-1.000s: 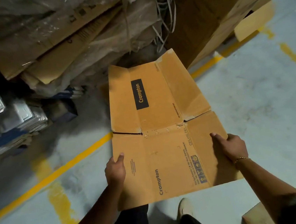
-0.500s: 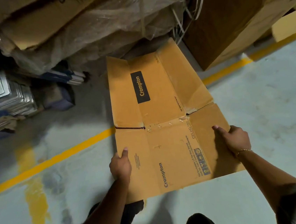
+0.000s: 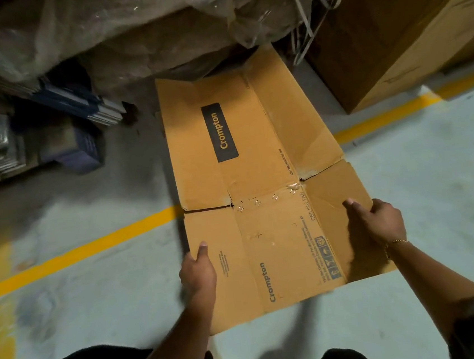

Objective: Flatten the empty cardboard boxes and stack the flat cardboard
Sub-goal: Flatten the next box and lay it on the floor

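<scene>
While the head camera looks down, the flattened box is opened out into one Crompton-printed sheet and held low over the floor, lying right across the yellow line. Its far flaps reach beyond the line toward the plastic-wrapped pile, and its near edge is on the person's side. Whether the far end touches the floor, I can't tell. The left hand pinches the sheet's left edge on the near side of the line. Its thumb lies on top and the rest is tucked underneath, out of sight. The right hand grips the opposite edge, also on the near side, with its fingers curled over the rim and the thumb stretched across the top. So flattening looks done for this one, and we're at the stacking step. No tidy stack of flat cardboard shows clearly, though a big brown carton stands beyond the line to the right. For the next move, both hands need to stay level, because the slits at the middle crease would let the far flaps droop or fold. Then the sheet has to go down flat and square.
</scene>
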